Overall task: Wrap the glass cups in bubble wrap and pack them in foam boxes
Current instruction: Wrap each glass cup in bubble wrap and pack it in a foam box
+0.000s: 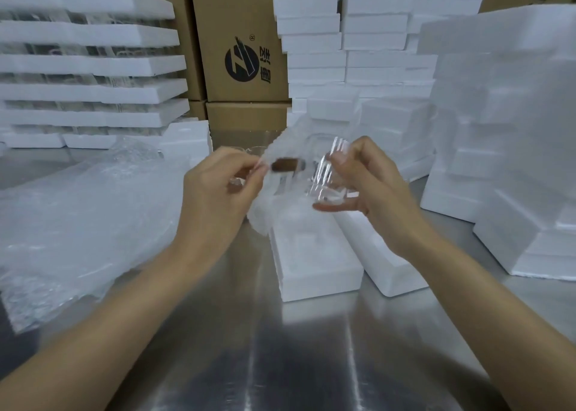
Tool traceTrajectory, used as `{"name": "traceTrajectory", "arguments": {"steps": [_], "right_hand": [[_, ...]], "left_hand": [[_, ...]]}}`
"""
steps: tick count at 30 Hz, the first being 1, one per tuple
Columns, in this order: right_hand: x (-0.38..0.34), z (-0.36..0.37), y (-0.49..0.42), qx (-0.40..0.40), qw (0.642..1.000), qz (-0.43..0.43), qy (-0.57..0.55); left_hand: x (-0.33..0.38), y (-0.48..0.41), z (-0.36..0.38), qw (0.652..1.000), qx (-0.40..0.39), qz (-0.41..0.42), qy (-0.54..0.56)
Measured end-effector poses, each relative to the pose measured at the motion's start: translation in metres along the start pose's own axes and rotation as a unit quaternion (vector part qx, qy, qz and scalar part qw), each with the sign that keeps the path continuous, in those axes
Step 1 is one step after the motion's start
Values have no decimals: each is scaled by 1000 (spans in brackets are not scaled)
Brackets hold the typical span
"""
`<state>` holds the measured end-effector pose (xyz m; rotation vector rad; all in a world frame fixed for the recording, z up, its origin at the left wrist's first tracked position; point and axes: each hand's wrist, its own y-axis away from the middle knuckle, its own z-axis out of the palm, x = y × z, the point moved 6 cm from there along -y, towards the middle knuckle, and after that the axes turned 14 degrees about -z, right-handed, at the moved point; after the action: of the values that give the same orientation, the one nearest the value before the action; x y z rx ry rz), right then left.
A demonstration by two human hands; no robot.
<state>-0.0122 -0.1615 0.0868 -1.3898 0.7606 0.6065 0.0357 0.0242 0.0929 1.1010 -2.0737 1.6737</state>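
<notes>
The right hand (371,186) gripped the cup (330,176), with curled fingers over its upper side and the thumb beneath it. It held the cup in the air over the far end of an open foam box (314,267) at mid-table (280,348). The left hand (218,186) pinched the top edge of the wrap (271,204) between thumb and fingertips, and the sheet hung just left of the cup and partly behind it. A short brown piece (285,164) showed between the hands; blur hid what it was. The cup's axis looked roughly upright, though that was uncertain. The wrap lay on the cup's left side, so the left hand seemed better placed to draw it round.
</notes>
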Motion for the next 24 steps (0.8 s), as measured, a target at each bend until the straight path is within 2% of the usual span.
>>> {"name": "traceTrajectory", "arguments": {"steps": [2,4,7,9,11,12,14,15,16,17,18,19,20,21,24], "right_hand": [[-2,9,4,-67,997,-7,26],[-1,15,7,-110,983,-37,144],[2,18,11,-109,954,-73,270],[3,13,9,-58,961,-88,256],[4,8,6,-6,979,-83,187],[5,9,6,-9,987,-68,143],[11,16,7,-83,992,-23,88],[12,21,10,-141,984,-9,113],[13,26,14,-200,961,-18,189],[12,31,18,-245,924,-53,289],[10,36,20,-266,882,-99,376],[8,39,21,-263,857,-132,422],[8,39,21,-247,861,-141,422],[9,37,20,-227,883,-131,389],[12,22,11,-107,981,-45,158]], "left_hand": [[3,2,0,1000,16,-10,10],[5,5,3,999,3,-28,34],[12,12,9,998,-22,-22,49],[13,17,15,994,-46,-48,92],[14,24,23,986,-71,-80,129],[16,27,25,985,-73,-81,135],[23,30,22,988,-53,-51,136],[26,30,20,991,-35,-29,129],[29,29,17,993,-19,-11,119],[31,29,15,994,-11,4,106],[34,30,15,996,-11,25,86],[37,32,15,997,-13,49,60],[40,35,17,997,-17,72,38],[41,37,19,996,-24,87,27],[41,38,22,995,-36,90,28]]}}
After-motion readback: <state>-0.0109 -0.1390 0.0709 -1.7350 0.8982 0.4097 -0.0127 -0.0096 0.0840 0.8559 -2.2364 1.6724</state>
